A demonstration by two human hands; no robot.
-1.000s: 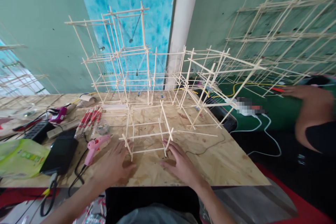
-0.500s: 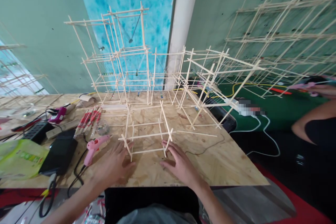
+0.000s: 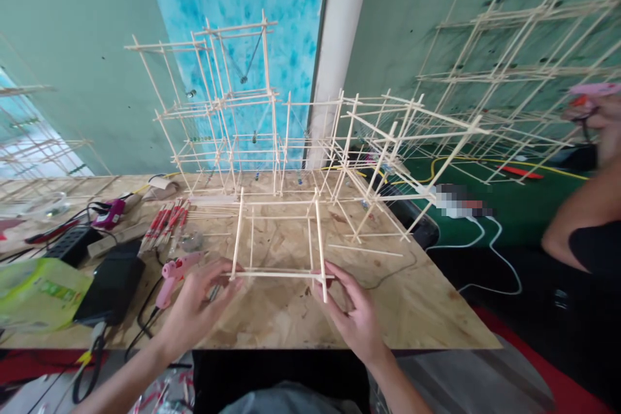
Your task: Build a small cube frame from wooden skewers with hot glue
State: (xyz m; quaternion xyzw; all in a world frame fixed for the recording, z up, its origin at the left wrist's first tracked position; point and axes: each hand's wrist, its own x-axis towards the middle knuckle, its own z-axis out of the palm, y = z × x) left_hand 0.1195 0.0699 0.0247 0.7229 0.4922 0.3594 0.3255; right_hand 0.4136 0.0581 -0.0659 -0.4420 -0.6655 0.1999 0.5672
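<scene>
Left hand pinches frame at near left corner, right hand at near right. Frame between hands, over counter, glue gun beside left. Step: apparently two-handed positioning; next move likely needs light, even grip.
</scene>
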